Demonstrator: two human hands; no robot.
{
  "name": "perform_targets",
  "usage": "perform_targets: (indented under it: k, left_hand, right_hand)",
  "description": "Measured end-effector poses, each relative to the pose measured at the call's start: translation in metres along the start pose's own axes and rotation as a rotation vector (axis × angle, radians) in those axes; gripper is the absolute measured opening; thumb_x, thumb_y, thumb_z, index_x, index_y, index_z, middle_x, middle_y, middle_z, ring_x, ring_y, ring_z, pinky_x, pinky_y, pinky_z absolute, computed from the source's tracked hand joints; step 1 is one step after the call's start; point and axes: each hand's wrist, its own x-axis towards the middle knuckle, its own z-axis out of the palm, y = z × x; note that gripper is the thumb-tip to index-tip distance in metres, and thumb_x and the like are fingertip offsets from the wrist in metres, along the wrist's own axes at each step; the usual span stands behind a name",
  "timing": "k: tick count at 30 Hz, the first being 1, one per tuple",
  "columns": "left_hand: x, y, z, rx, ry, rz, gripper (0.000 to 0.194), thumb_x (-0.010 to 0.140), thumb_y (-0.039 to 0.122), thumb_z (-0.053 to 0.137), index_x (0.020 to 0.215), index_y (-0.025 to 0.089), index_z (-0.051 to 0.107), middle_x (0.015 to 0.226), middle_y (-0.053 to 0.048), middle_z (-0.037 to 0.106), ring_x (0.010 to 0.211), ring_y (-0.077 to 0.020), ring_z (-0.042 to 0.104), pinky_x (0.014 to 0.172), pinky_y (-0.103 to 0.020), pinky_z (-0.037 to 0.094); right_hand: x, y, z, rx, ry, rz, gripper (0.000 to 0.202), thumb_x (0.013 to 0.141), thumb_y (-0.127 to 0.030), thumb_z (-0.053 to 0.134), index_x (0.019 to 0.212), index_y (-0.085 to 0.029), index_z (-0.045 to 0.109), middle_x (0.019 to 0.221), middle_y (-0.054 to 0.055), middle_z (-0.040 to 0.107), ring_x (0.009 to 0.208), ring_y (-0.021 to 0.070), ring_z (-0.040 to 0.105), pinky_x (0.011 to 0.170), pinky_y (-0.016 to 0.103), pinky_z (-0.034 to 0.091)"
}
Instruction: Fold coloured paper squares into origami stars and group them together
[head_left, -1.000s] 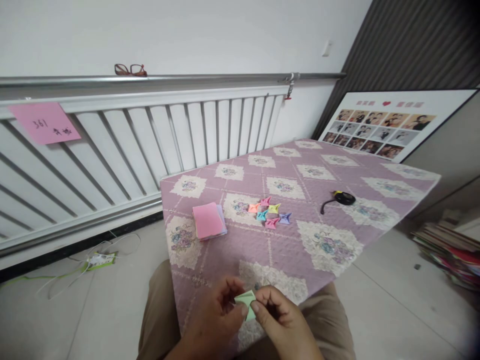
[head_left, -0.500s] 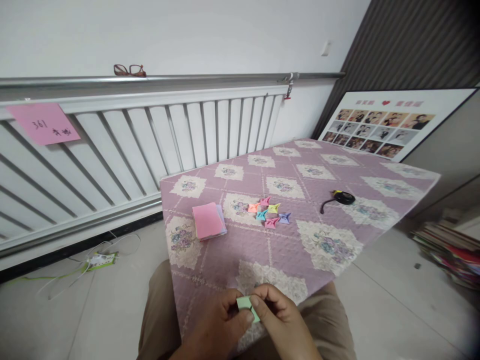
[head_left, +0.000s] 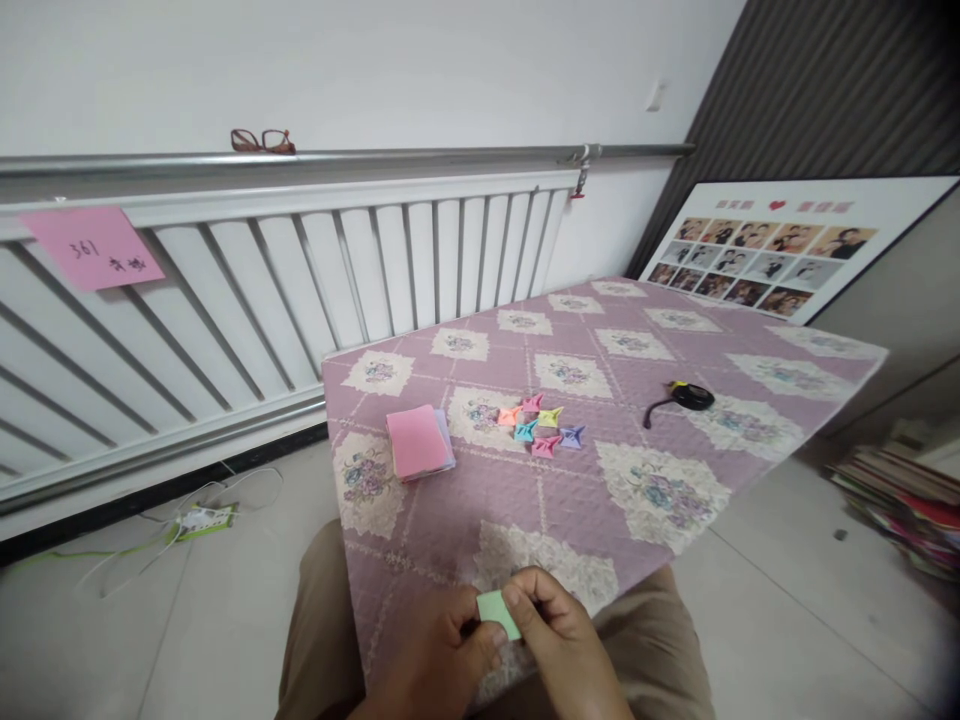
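Note:
A small square of folded light green paper (head_left: 498, 613) is held between both hands above the near edge of the table. My left hand (head_left: 450, 645) pinches its left side, thumb on top. The thumb and fingers of my right hand (head_left: 559, 635) grip its upper right side. Farther up the cloth lies a cluster of several small folded paper shapes (head_left: 547, 446) in pink, orange, yellow, blue and purple. Left of them is a stack of square paper sheets (head_left: 420, 441), a pink one on top.
A purple flowered tablecloth (head_left: 480, 530) covers the table. A black corded object (head_left: 691, 397) with a yellow part lies at the right. Behind stand a white radiator (head_left: 375, 260) and a photo board (head_left: 780, 245). Glasses (head_left: 262, 142) rest on the pipe.
The green paper now shows a plain, smooth square face where a dark gap or crease showed before. Both hands still hold it in nearly the same place.

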Motion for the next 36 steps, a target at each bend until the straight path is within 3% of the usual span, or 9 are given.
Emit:
perform_targets:
  k: [12,18,22,25,30,36]
  left_hand:
    - [0.001,-0.012,0.000,0.019,0.038,0.034,0.024,0.081,0.036,0.052,0.068,0.017,0.058,0.059,0.002,0.056,0.057,-0.0127,0.049,0.057,-0.025,0.036]
    - [-0.001,-0.020,0.001,0.046,0.007,0.051,0.019,0.081,0.032,0.052,0.072,0.017,0.058,0.063,0.002,0.055,0.061,-0.0127,0.048,0.060,-0.024,0.036]
    - [0.001,-0.024,0.003,-0.040,-0.018,0.030,0.013,0.077,0.028,0.053,0.078,0.016,0.059,0.066,0.003,0.055,0.064,-0.0131,0.049,0.062,-0.025,0.038]
    - [0.003,-0.019,0.001,-0.068,0.059,0.058,0.016,0.077,0.029,0.056,0.087,0.017,0.061,0.072,0.003,0.055,0.071,-0.0140,0.049,0.067,-0.025,0.038]
    - [0.011,-0.013,-0.003,-0.042,0.241,-0.019,0.022,0.080,0.037,0.054,0.067,0.020,0.052,0.062,0.004,0.050,0.065,-0.0137,0.047,0.063,-0.026,0.036]
    - [0.013,-0.020,-0.004,-0.040,0.265,0.005,0.026,0.082,0.042,0.052,0.067,0.021,0.049,0.059,0.005,0.048,0.060,-0.0128,0.045,0.060,-0.026,0.034]
  right_hand:
    - [0.003,0.002,-0.002,0.047,-0.004,0.094,0.044,0.075,-0.061,0.067,0.066,-0.020,0.056,0.057,-0.006,0.047,0.054,0.0103,0.038,0.051,0.022,0.033]
    - [-0.002,0.008,0.007,0.168,0.067,0.112,0.046,0.075,-0.062,0.067,0.063,-0.021,0.048,0.054,-0.007,0.044,0.052,0.0101,0.037,0.051,0.022,0.031]
    - [0.003,0.010,0.005,0.048,0.022,0.079,0.045,0.074,-0.061,0.066,0.061,-0.021,0.047,0.055,-0.007,0.043,0.053,0.0107,0.037,0.052,0.023,0.032]
    - [0.008,0.010,0.003,-0.114,-0.001,0.032,0.044,0.074,-0.058,0.065,0.058,-0.021,0.048,0.057,-0.006,0.041,0.056,0.0117,0.038,0.055,0.024,0.034]
    - [0.010,0.012,0.004,-0.188,-0.028,0.016,0.043,0.076,-0.059,0.060,0.060,-0.021,0.049,0.058,-0.006,0.039,0.057,0.0122,0.036,0.056,0.024,0.033]
    - [0.007,0.020,0.001,-0.165,-0.072,0.042,0.037,0.080,-0.054,0.061,0.066,-0.020,0.056,0.058,-0.007,0.039,0.055,0.0109,0.034,0.054,0.023,0.030]
